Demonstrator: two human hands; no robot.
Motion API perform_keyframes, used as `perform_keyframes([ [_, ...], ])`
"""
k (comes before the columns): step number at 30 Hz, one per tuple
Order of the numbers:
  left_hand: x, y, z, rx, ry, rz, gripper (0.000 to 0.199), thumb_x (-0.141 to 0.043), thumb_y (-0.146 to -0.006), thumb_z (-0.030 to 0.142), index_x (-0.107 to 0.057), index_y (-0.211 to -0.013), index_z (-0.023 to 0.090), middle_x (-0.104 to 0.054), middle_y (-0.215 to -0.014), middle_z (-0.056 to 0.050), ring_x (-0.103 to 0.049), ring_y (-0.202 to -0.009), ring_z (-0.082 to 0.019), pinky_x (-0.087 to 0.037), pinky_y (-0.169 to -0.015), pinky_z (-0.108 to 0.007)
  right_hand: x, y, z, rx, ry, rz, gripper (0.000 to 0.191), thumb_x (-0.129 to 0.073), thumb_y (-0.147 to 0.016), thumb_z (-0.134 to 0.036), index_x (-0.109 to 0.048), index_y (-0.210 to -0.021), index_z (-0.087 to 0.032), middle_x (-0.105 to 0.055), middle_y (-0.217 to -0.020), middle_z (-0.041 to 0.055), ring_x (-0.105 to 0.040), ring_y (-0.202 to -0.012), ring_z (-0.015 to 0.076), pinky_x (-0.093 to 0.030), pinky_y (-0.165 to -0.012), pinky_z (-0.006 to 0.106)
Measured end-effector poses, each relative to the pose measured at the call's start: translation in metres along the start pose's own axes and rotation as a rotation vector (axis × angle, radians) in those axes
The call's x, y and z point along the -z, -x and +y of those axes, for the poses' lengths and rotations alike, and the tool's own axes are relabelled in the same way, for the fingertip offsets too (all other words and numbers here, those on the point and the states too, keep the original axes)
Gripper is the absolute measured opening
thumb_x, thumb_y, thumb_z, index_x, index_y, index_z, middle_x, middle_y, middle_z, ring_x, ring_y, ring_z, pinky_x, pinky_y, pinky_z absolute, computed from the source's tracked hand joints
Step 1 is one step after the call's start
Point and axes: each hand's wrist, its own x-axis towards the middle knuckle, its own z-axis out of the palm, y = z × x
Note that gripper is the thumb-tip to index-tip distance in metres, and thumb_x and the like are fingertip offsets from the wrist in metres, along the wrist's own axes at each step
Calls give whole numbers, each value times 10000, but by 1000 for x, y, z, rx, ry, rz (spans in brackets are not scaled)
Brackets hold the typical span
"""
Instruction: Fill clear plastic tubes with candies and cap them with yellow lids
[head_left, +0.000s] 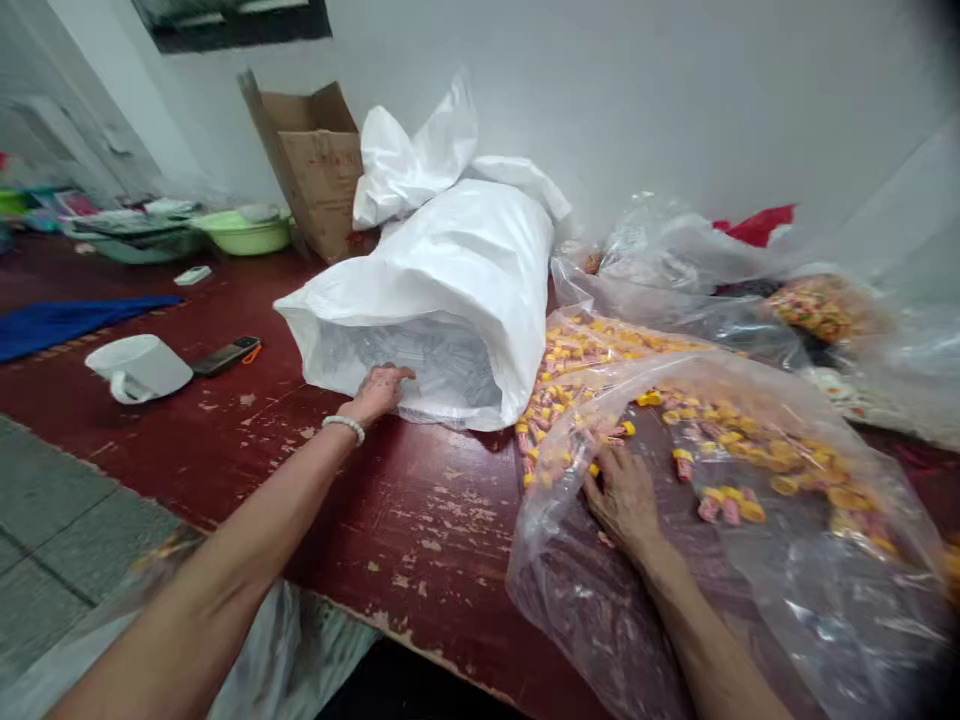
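My left hand (pixel 381 393) is at the mouth of a white woven sack (pixel 472 260) lying on its side, with a bead bracelet (pixel 345 427) at the wrist. Its fingers are partly stretched out, and nothing shows in them. Inside the sack lie many clear plastic pieces (pixel 435 360). My right hand (pixel 624 495) reaches into a clear plastic bag (pixel 555 560). A small yellow-capped piece (pixel 594 469) sits between its thumb and index finger. Many pink pieces with yellow caps (pixel 559 375) lie around it, in and beside the bag.
On the worn red table (pixel 420 520) at left are a white mug (pixel 142 368) on its side, a phone (pixel 225 357) and a blue cloth (pixel 67 325). Behind stand an open cardboard box (pixel 319 170) and a green basin (pixel 244 235). More filled plastic bags (pixel 825 305) lie at right.
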Motion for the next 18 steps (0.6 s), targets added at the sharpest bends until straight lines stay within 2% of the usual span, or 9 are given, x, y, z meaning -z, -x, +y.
perform_keyframes([
  [3, 1, 4, -3, -4, -17, -5, 466, -428, -752, 38, -653, -1114, 226, -637, -913, -93, -592, -854, -212, -425, -785, -291, -1, 1, 0, -10, -9, 5, 346, -428, -917, -325, -590, -1160, -139, -615, -991, 128, -523, -973, 259, -428, -813, 375],
  [6, 6, 7, -7, 4, -20, 26, 360, -470, -761, 95, -671, -1039, 204, -617, -881, -104, -574, -884, -248, -421, -806, -334, -1, 1, 1, -22, 2, -7, 328, -434, -912, -326, -606, -1118, -137, -618, -997, 127, -528, -935, 254, -426, -803, 372],
  [9, 13, 10, -11, 25, 11, 91, 292, -546, -734, 180, -650, -1007, 165, -589, -977, -137, -533, -981, -297, -417, -828, -376, -1, 1, 0, -25, 22, -22, 318, -428, -913, -326, -617, -1081, -132, -618, -1013, 127, -527, -902, 251, -423, -793, 369],
  [11, 17, 11, -11, 42, 48, 133, 293, -528, -761, 242, -608, -1027, 150, -584, -1002, -132, -536, -965, -273, -428, -817, -363, -1, 1, 0, -26, 33, -24, 316, -431, -912, -328, -617, -1073, -132, -615, -1016, 127, -524, -900, 253, -422, -788, 367],
  [13, 17, 13, -6, 85, 158, 168, 300, -472, -791, 276, -558, -1047, 145, -601, -933, -94, -564, -862, -217, -452, -760, -322, -2, 1, 0, -28, 41, -22, 312, -434, -909, -332, -617, -1063, -131, -614, -1013, 127, -522, -905, 255, -422, -788, 366],
  [15, 14, 14, 4, 161, 368, 188, 306, -438, -782, 264, -525, -1047, 137, -611, -844, -53, -578, -746, -174, -466, -682, -283, -2, 2, 1, -30, 44, -22, 307, -434, -908, -331, -617, -1052, -131, -613, -1015, 128, -522, -908, 255, -423, -787, 367],
  [18, 8, 12, 26, 242, 573, 185, 306, -415, -741, 219, -540, -1003, 123, -608, -756, -32, -575, -643, -156, -465, -618, -270, -2, 2, 0, -38, 44, -32, 295, -437, -902, -323, -612, -1048, -134, -611, -1022, 130, -522, -897, 256, -426, -775, 371],
])
